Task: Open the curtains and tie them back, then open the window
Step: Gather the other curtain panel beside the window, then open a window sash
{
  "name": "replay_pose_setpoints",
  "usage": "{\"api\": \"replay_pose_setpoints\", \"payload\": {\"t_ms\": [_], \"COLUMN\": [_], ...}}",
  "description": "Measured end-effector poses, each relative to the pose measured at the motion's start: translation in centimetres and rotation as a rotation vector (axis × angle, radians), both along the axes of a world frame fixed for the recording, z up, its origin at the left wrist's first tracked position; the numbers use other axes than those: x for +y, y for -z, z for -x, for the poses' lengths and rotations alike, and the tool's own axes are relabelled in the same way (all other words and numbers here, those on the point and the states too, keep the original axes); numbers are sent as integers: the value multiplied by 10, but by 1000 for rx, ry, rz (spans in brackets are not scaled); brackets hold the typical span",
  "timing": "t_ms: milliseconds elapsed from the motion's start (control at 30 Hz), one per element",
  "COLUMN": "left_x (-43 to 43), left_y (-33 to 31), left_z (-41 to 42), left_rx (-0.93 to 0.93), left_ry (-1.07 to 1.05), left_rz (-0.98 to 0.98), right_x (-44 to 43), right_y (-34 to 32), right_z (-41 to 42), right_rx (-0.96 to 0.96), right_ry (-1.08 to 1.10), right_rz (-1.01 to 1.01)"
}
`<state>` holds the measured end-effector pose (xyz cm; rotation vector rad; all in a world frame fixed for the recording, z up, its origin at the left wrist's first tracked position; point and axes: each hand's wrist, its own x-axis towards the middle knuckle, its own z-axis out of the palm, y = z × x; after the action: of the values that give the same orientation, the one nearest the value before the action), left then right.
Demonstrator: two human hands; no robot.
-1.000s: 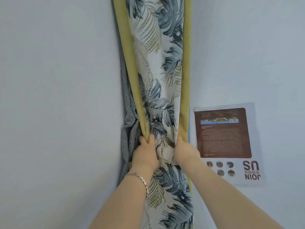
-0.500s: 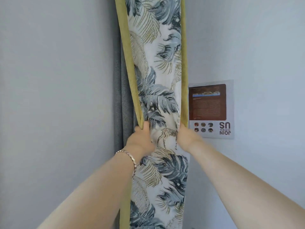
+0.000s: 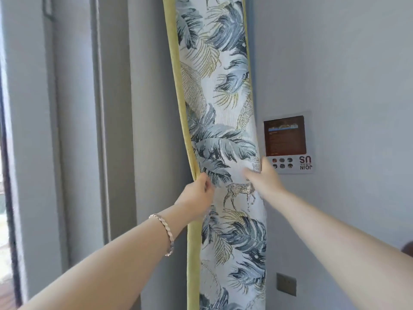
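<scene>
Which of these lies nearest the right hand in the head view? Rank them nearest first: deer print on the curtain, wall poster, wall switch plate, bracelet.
From the right hand:
1. Deer print, just left of and below it on the curtain.
2. Wall poster, up and right, on the wall.
3. Bracelet, lower left, on the other wrist.
4. Wall switch plate, well below, low on the wall.

Poster (image 3: 286,143) on wall (image 3: 346,74); switch plate (image 3: 286,284) below.

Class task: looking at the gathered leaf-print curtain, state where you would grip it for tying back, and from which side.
Probably grip the leaf-print curtain at its narrowed waist, beside the deer motif. Come from the front, left hand on the yellow-green edge, right hand round the wall side.
</scene>
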<state>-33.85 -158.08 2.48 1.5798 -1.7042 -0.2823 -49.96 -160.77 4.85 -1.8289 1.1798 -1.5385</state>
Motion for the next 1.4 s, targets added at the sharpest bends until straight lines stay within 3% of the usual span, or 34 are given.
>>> {"api": "replay_pose_setpoints", "payload": {"t_ms": [167,233,333,400,533,633,833,1233,1400], "left_x": [54,73,93,100,83,53,-26,-242,-322], "left_y": [-4,-9,-26,-45,-77,-91,-99,-117,-140], "left_z": [-47,-61,-65,-61,-51,-43,-34,44,66], "left_rx": [25,-23,-195,-226,-387,-493,-493,-510,-362], "left_ry": [-71,-195,-393,-324,-176,-154,-178,-265,-268], "left_rz": [-41,32,335,469,557,559,496,520,560], "right_x": [51,63,67,63,56,42,-14,-222,-300], "right_y": [-18,-18,-12,-6,-4,-12,-32,-68,-90], "right_z": [-20,-30,-45,-56,-73,-75,-61,24,34], "right_rx": [-138,-153,11,38,125,273,488,961,1087], "right_ry": [-203,-226,92,246,395,427,322,418,452], "right_rz": [-184,-226,-53,87,250,328,359,623,628]}}
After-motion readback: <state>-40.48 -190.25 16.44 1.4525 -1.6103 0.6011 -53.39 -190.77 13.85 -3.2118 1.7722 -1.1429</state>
